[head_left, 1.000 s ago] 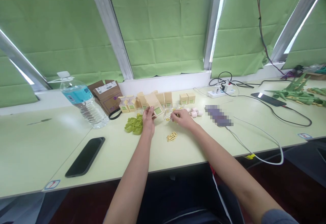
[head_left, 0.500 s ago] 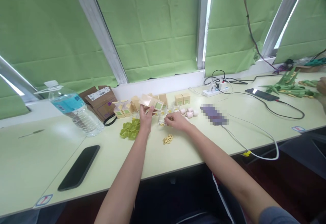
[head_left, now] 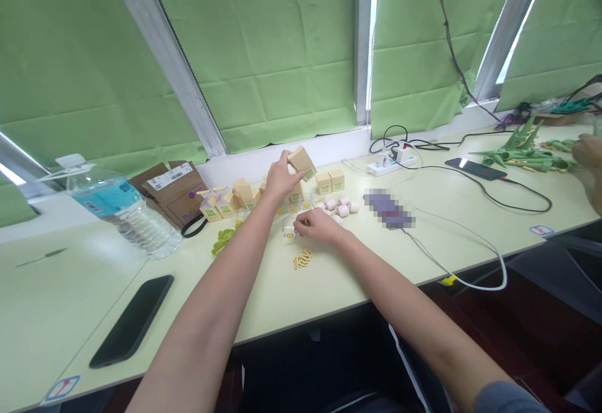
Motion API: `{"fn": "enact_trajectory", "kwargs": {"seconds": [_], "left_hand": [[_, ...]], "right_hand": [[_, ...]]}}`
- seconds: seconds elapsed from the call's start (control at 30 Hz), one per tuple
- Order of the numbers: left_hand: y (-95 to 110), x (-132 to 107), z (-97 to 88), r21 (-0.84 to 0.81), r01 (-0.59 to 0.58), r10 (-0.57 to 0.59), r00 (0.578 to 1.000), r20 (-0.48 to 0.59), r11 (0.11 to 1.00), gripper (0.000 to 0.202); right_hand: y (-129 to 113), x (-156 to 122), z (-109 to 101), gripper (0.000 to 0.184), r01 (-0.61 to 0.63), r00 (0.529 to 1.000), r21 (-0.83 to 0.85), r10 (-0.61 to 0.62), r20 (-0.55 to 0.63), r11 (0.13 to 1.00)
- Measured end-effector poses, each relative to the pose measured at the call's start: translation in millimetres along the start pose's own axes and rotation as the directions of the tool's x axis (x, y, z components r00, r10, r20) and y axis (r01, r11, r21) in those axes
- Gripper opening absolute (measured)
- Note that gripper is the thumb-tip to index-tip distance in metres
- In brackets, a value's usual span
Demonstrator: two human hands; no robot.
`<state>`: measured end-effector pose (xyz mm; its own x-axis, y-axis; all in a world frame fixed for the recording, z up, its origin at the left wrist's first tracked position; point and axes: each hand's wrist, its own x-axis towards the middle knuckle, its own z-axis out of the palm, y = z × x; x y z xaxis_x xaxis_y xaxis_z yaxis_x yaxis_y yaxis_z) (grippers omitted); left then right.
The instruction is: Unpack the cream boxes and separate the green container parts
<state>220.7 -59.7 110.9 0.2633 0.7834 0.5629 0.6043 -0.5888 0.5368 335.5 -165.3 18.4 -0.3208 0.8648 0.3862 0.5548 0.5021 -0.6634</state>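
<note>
My left hand point(head_left: 281, 178) grips a small tan cardboard box point(head_left: 301, 163), lifted and tilted above the row of boxes. Its lid looks folded down. Lower down, my right hand point(head_left: 318, 225) pinches the edge of a small clear container point(head_left: 288, 229) with a yellow mark, resting on the table. In front of it lies a little pile of yellow rings point(head_left: 302, 259). Pale pink and white rounded pieces point(head_left: 343, 207) are scattered just beyond my right hand. Green shaped pieces point(head_left: 222, 237) sit left of my left forearm, partly hidden by it.
Several open tan boxes point(head_left: 220, 205) stand along the back, with two closed boxes point(head_left: 330, 182) to their right. A water bottle point(head_left: 125, 209), brown carton point(head_left: 172, 193) and black phone point(head_left: 133, 320) are left. Cables, a power strip point(head_left: 391, 162) and another person's hand point(head_left: 587, 151) are right.
My left hand has risen to the right with the box, whose raised flap no longer shows. My right hand stays at the clear container. The view has shifted slightly.
</note>
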Motion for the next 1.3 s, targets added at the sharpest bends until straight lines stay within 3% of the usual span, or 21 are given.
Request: {"fn": "enact_trajectory", "kwargs": {"seconds": [0.1, 0.3, 0.43, 0.57, 0.73, 0.83, 1.0, 1.3], "left_hand": [[-3.6, 17.1, 7.0, 0.142, -0.025, 0.013, 0.997, 0.082, 0.99, 0.049], [-16.6, 41.4, 29.7, 0.252, -0.017, -0.035, 0.979, 0.2, 0.967, 0.054], [-23.8, 54.6, 41.1, 0.262, 0.002, -0.064, 0.972, 0.227, 0.965, 0.059], [-32.8, 64.7, 40.9, 0.212, 0.032, -0.085, 0.966, 0.245, 0.977, 0.058], [-41.9, 63.7, 32.7, 0.258, 0.08, -0.158, 0.941, 0.3, 0.963, 0.053], [-45.3, 58.2, 32.9, 0.337, 0.046, -0.156, 0.939, 0.306, 0.94, 0.054], [-52.8, 53.9, 43.0, 0.424, -0.041, -0.088, 0.956, 0.281, 0.905, 0.05], [-54.5, 49.9, 64.9, 0.57, -0.095, -0.114, 0.941, 0.32, 0.816, 0.052]], "right_hand": [[1.0, 0.8, 0.8, 0.028, 0.003, 1.0, -0.001, -0.003, 0.006, 1.0], [1.7, 2.1, 0.5, 0.026, -0.001, 1.0, -0.009, 0.001, 0.008, 1.0], [1.4, 1.9, 1.0, 0.027, 0.01, 1.0, -0.013, -0.01, 0.01, 1.0], [0.6, 1.4, 1.9, 0.029, 0.026, 1.0, -0.013, -0.026, 0.003, 1.0], [0.4, 1.6, 2.7, 0.029, 0.037, 0.999, -0.02, -0.037, 0.012, 0.999], [0.9, 1.8, 3.1, 0.03, 0.044, 0.999, -0.02, -0.043, 0.018, 0.999], [0.8, 1.9, 3.5, 0.029, 0.024, 0.999, -0.024, -0.024, 0.028, 0.999], [0.0, 3.4, 3.6, 0.031, 0.014, 0.999, -0.051, -0.012, 0.034, 0.999]]}}
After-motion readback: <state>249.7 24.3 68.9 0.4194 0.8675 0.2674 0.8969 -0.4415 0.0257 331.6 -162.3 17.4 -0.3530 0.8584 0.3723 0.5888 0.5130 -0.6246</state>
